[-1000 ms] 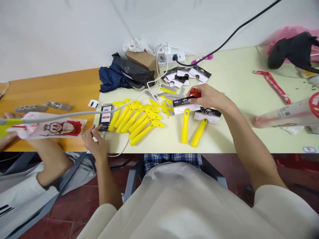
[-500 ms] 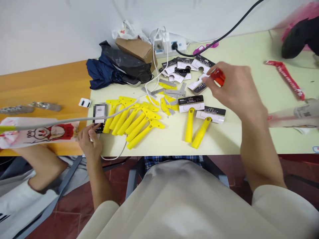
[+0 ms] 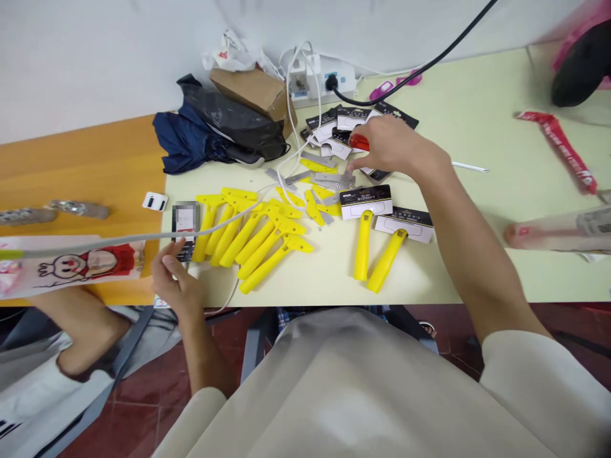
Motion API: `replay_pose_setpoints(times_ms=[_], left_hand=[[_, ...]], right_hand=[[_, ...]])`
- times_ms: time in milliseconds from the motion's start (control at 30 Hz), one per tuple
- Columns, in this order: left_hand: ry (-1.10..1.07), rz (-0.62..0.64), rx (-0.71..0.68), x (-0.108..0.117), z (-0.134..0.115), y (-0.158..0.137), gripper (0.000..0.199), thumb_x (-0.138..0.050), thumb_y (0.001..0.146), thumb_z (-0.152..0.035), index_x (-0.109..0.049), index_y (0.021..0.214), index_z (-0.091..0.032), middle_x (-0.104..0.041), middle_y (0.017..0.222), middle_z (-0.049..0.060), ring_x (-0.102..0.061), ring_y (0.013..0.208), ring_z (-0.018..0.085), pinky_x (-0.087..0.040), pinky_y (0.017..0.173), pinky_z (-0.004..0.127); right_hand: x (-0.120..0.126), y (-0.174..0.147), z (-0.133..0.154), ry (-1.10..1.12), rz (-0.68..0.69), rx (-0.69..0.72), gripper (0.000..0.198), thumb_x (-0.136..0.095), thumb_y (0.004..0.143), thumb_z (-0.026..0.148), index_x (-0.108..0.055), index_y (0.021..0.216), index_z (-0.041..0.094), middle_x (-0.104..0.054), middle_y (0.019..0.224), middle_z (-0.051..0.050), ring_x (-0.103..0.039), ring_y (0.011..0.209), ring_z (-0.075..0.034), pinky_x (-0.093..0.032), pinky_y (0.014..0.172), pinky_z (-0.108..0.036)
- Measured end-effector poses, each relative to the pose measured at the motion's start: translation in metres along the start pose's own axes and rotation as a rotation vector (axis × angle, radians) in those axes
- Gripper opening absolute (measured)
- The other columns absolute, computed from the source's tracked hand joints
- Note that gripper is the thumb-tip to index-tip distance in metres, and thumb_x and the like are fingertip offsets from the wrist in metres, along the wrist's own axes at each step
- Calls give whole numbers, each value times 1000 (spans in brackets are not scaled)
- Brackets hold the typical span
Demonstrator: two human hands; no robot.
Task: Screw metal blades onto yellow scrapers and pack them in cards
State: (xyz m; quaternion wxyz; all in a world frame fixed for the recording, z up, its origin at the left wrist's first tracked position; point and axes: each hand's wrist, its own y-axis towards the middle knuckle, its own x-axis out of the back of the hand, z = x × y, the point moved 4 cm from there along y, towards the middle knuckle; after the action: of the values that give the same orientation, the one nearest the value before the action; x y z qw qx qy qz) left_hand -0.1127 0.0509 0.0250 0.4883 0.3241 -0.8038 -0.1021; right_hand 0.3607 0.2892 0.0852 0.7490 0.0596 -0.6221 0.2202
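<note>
Holding the red-handled screwdriver (image 3: 359,142) crosswise, my right hand (image 3: 389,145) has the metal blades (image 3: 330,180) just leftward; my left hand (image 3: 179,283), half-curled, touches the phone (image 3: 185,216).

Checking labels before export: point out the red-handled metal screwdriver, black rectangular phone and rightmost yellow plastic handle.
Red-handled metal screwdriver (image 3: 359,142): head view, on the red grip.
Black rectangular phone (image 3: 185,219): head view, on the screen.
Rightmost yellow plastic handle (image 3: 386,262): head view, on its shaft.
</note>
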Motion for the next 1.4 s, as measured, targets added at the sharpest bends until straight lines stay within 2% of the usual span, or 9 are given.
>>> replay_pose_setpoints(times_ms=[100, 233, 433, 767, 867, 967, 1067, 1233, 1400], left_hand=[[-70, 60, 13, -4, -11, -19, 51, -39, 123, -44, -70, 143, -9, -82, 139, 19, -77, 135, 27, -58, 120, 47], [-142, 124, -120, -9, -21, -40, 40, -55, 119, -37, -73, 147, -15, -78, 149, 20, -72, 146, 28, -55, 126, 49], [-103, 179, -193, -13, -21, -45, 37, -58, 117, -33, -72, 148, -19, -74, 156, 19, -64, 157, 29, -49, 133, 52], [-73, 232, -196, -16, -26, -48, 38, -54, 117, -32, -70, 149, -20, -71, 160, 21, -58, 163, 29, -48, 134, 56], [-73, 237, -188, -16, -26, -49, 39, -54, 117, -32, -70, 150, -20, -71, 159, 21, -57, 163, 30, -48, 135, 57], [-82, 230, -228, -16, -27, -50, 38, -57, 116, -30, -70, 151, -20, -72, 158, 21, -58, 163, 30, -48, 134, 57], [-94, 211, -280, -16, -28, -50, 39, -61, 115, -27, -71, 151, -20, -72, 158, 21, -60, 160, 30, -50, 133, 55], [-80, 226, -286, -16, -25, -52, 37, -61, 114, -27, -73, 149, -20, -71, 159, 21, -62, 158, 32, -49, 133, 59], [-58, 209, -307, -13, -26, -53, 35, -65, 112, -26, -75, 145, -21, -73, 157, 20, -65, 154, 33, -52, 130, 60]], right_hand=[[-15, 11, 2, -13, 46, 31, 33, -84, 95, 52, -71, 109, 25, -78, 115, -16, -69, 107, -38, -48, 84, -46], [-26, 17, 5, -9, 74, 30, 36, -83, 96, 48, -74, 118, 21, -78, 120, -18, -72, 111, -41, -49, 85, -46], [-33, 22, 1, 5, 91, -14, 38, -86, 97, 47, -75, 121, 20, -79, 117, -19, -72, 111, -42, -52, 87, -47], [-34, 20, -3, 10, 153, -37, 24, -77, 103, 43, -75, 100, 19, -76, 98, -17, -70, 95, -33, -45, 78, -43], [-32, 17, -2, 10, 192, -15, 33, -77, 102, 53, -72, 99, 21, -75, 94, -15, -68, 91, -31, -45, 75, -42], [-28, 13, 1, 25, 211, -24, 46, -89, 92, 63, -67, 99, 23, -75, 97, -14, -69, 89, -31, -47, 72, -42], [-27, 11, 6, 44, 219, -44, 49, -98, 84, 57, -64, 94, 24, -75, 100, -14, -70, 90, -32, -48, 73, -43], [-32, 11, 10, 87, 277, 10, 41, -93, 90, 51, -61, 82, 26, -73, 87, -9, -70, 88, -31, -48, 74, -43], [-34, 14, 5, 87, 260, 18, 30, -87, 91, 43, -64, 82, 26, -77, 95, -11, -72, 94, -33, -50, 77, -44]])
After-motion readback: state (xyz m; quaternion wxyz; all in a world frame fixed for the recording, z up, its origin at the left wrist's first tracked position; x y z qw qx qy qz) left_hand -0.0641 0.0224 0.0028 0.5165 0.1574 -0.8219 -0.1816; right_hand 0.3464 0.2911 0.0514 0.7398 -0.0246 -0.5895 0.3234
